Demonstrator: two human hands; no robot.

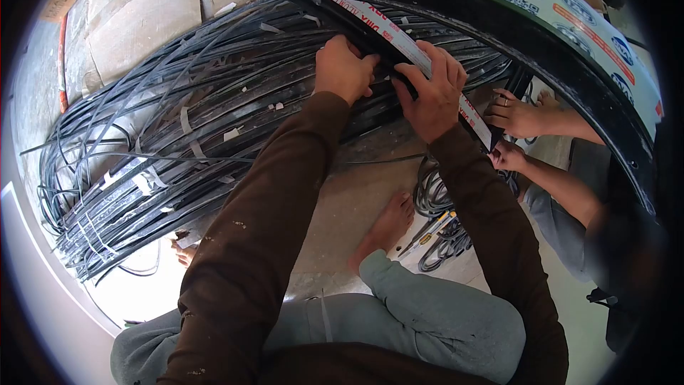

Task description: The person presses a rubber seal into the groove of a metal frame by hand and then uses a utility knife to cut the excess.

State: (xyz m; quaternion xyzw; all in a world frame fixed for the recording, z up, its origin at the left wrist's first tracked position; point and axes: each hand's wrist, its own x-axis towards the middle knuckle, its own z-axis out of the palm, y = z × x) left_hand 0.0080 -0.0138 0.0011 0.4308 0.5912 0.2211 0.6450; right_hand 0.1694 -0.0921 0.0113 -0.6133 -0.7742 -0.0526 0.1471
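A long black profile (385,48) with a white strip of red lettering along it runs diagonally in front of me, from the upper middle down to the right. My left hand (345,70) is closed on its near edge, fingers curled and thumb pointing right. A short way to the right, my right hand (436,91) grips the same profile, its fingers over the lettered strip and its thumb on the near side. The profile's underside is hidden. Beneath lies a large bundle of black strips (242,100), dusty and tied in places with pale tape.
A co-worker's hands (519,115) hold the profile's lower right end. Above arches a black-edged panel (570,21) with printed film. Coiled black cable (434,189) and a yellow-handled tool (436,227) lie on the floor by a bare foot (390,222). Cardboard (142,21) is at upper left.
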